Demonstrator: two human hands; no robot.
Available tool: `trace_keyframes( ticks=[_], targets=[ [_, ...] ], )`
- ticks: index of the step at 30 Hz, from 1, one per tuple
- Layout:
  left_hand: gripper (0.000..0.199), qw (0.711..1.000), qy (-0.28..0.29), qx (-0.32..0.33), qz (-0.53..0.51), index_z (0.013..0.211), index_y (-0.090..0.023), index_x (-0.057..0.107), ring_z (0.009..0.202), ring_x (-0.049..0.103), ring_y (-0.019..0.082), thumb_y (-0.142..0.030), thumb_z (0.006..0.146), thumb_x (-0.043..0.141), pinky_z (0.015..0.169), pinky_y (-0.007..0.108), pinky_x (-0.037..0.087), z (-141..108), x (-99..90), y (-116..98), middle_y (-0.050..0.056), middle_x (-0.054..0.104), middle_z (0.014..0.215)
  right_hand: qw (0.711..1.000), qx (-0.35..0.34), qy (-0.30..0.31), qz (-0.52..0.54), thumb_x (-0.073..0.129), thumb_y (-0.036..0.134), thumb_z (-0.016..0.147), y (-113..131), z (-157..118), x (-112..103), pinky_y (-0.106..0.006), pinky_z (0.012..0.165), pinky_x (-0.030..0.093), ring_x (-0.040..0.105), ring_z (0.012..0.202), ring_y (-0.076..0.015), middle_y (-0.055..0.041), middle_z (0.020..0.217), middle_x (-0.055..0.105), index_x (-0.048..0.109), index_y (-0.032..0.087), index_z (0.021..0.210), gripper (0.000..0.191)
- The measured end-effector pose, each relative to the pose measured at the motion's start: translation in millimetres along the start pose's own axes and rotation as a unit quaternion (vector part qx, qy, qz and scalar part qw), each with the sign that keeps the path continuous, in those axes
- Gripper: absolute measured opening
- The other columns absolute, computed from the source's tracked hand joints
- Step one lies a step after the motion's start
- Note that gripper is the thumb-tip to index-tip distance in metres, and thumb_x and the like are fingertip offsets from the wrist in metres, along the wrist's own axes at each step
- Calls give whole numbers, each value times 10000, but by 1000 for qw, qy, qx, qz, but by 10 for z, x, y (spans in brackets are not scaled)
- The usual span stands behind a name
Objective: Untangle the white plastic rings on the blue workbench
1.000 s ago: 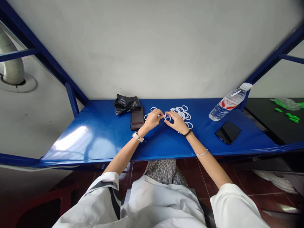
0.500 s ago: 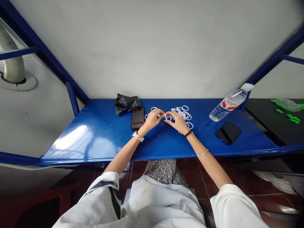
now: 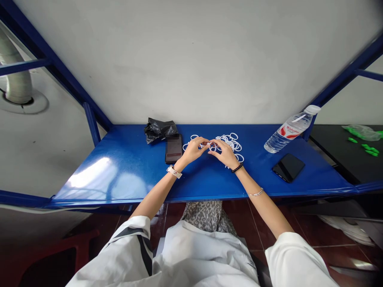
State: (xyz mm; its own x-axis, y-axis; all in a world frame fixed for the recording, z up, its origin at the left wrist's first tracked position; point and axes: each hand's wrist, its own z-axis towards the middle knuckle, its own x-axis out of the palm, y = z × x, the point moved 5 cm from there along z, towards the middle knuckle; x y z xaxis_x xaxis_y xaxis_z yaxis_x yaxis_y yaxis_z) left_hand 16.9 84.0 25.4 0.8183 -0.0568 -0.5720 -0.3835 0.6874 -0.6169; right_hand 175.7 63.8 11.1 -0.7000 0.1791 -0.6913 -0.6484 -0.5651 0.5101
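Observation:
Between my two hands is a small white ring (image 3: 212,147), held just above the blue table (image 3: 197,183). My left hand (image 3: 195,150) is closed in a pinch on the ring's left side. On its right side my right hand (image 3: 225,153) grips it with thumb and fingers. A loose pile of white rings (image 3: 235,143) lies behind and to the right of my right hand. A few more white rings (image 3: 185,146) lie beyond my left hand, partly covered by it. The fingertips hide part of the held ring.
Left of my hands lie a phone (image 3: 173,149) and a crumpled black plastic bag (image 3: 160,129). To the right, a water bottle (image 3: 289,129) stands near a dark phone (image 3: 288,167). Green pieces (image 3: 370,150) lie on a black table at far right. A wall (image 3: 191,79) closes off the back.
My left fingers have shifted slightly right, closer to my right fingers, and the ring between them has turned a little. Everything else on the table stays put.

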Motion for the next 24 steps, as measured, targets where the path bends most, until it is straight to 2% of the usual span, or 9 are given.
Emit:
trace_keyframes(
  ticks=[10, 19, 24],
  targets=[
    [160, 999, -10, 20, 28, 858, -182, 657, 778, 615, 162, -311, 942, 612, 731, 283, 478, 0, -6, -9, 38, 690, 819, 1000, -14, 2, 3, 589, 554, 921, 32, 1, -5, -474, 913, 555, 673, 1033, -299, -116, 1122, 698, 617, 228, 1205, 433],
    [200, 999, -5, 34, 37, 756, -187, 600, 751, 592, 165, -261, 941, 585, 706, 288, 466, -6, 13, -31, 36, 653, 765, 1000, -19, 24, 2, 582, 539, 928, 21, -15, 58, -493, 954, 532, 644, 1109, -312, -128, 1195, 674, 606, 231, 1245, 442],
    [186, 999, 7, 36, 30, 777, -193, 604, 763, 584, 176, -278, 939, 569, 705, 300, 472, -11, 22, -40, 43, 647, 777, 1000, -16, 24, 0, 621, 527, 907, 17, -5, 56, -470, 894, 538, 654, 1005, -300, -114, 1101, 679, 613, 232, 1190, 409]
  ],
)
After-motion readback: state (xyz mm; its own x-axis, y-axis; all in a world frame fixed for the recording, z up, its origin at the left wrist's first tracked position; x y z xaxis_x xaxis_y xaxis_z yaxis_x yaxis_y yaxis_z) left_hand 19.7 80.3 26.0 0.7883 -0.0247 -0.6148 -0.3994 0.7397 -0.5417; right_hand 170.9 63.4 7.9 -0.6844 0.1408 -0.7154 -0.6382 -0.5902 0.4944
